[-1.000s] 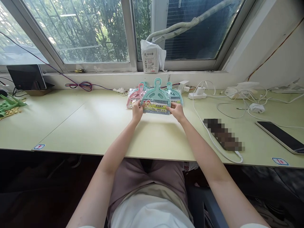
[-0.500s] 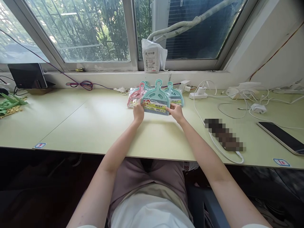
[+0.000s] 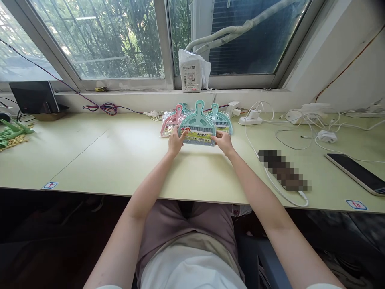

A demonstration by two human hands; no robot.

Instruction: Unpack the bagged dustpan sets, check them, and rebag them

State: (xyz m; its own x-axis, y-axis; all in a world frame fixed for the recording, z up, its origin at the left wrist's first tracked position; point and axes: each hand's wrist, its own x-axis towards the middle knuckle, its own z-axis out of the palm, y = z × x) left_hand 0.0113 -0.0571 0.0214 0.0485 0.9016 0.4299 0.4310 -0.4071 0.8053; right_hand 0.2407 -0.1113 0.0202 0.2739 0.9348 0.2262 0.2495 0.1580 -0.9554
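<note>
A teal mini dustpan-and-brush set (image 3: 197, 122) in clear wrapping stands tilted up at the far middle of the pale green desk (image 3: 120, 160). My left hand (image 3: 175, 142) pinches its lower left corner, fingers closed on it. My right hand (image 3: 223, 141) grips the lower right corner the same way. Behind it lie a pink set (image 3: 170, 120) on the left and another teal set (image 3: 221, 119) on the right, both flat against the desk near the wall.
A white wrapped package (image 3: 191, 72) sits on the windowsill. White chargers and tangled cables (image 3: 300, 124) spread over the right side, with a phone (image 3: 356, 172) and a blurred dark object (image 3: 282, 170). A tablet (image 3: 33, 97) and green pieces (image 3: 12, 134) lie far left.
The teal set has barely shifted; both hands keep their hold on its lower corners, with only a slight tilt of the pack.
</note>
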